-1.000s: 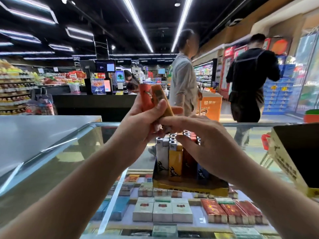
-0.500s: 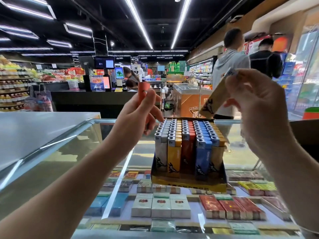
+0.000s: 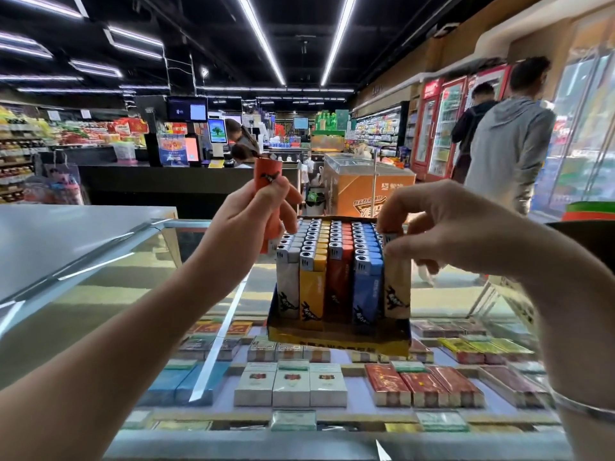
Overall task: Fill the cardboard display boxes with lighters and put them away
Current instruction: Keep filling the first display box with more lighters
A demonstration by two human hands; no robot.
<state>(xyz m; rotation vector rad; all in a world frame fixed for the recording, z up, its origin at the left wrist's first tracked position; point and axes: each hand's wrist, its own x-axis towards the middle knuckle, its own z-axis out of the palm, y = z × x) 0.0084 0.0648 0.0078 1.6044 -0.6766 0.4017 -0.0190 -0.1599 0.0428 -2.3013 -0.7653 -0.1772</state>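
Note:
A cardboard display box (image 3: 339,339) stands on the glass counter, packed with rows of upright lighters in white, yellow, red, blue and tan. My left hand (image 3: 248,217) grips an orange lighter (image 3: 268,176), held upside down above the box's left side. My right hand (image 3: 442,227) pinches the metal top of a tan lighter (image 3: 397,287), which stands in the front slot of the rightmost row.
The glass counter (image 3: 213,327) covers shelves of cigarette packs. A dark box (image 3: 585,237) sits at the right edge. A steel surface (image 3: 66,234) lies to the left. Two people (image 3: 506,148) stand by the fridges beyond the counter at the right.
My right hand came down from the upper right and set the tan lighter into the box's right row. My left hand stayed raised with the orange lighter.

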